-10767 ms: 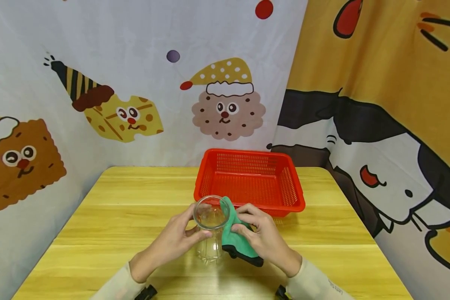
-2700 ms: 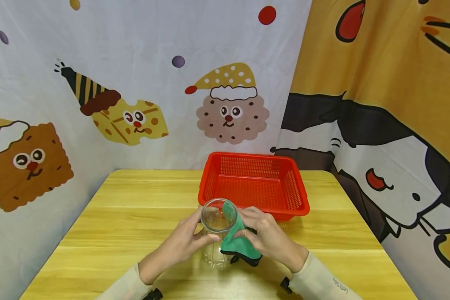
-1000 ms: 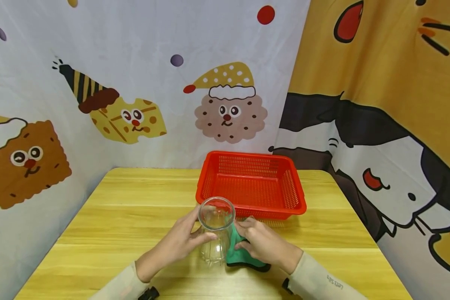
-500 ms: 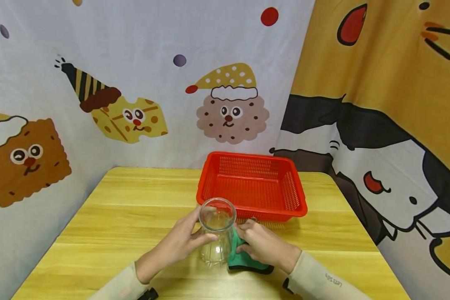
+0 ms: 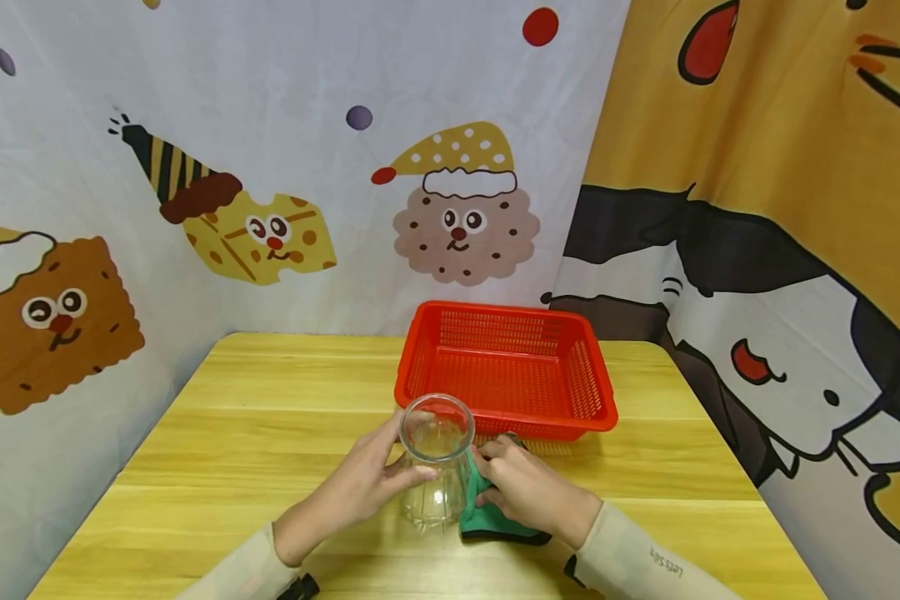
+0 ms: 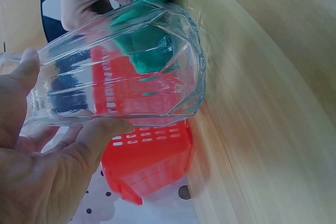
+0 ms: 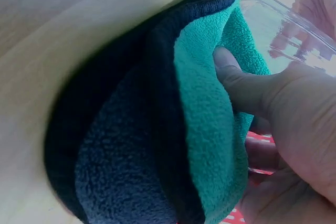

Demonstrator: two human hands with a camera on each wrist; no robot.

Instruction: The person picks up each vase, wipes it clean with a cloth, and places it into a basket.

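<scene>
A clear glass jar (image 5: 433, 500) with faceted sides and a thick round rim stands at the front middle of the table, mouth up. My left hand (image 5: 358, 479) grips its upper part from the left, thumb in front and fingers behind. In my right hand (image 5: 534, 492) is a folded cloth (image 5: 491, 521), green on one face and dark grey on the other, edged in black. The right wrist view shows the thumb pressing into the cloth's green side (image 7: 207, 114). Green cloth lies against the jar's lower right side in the left wrist view; some right fingers are hidden.
A red perforated plastic basket (image 5: 528, 423) stands just behind the jar, toward the back of the wooden table (image 5: 270, 400). Curtains with cartoon prints (image 5: 285, 150) hang behind the table and along its sides.
From the jar's rim and upper side, the right hand and cloth have moved down to its lower right side. The left hand keeps its grip. In the last half second little has moved.
</scene>
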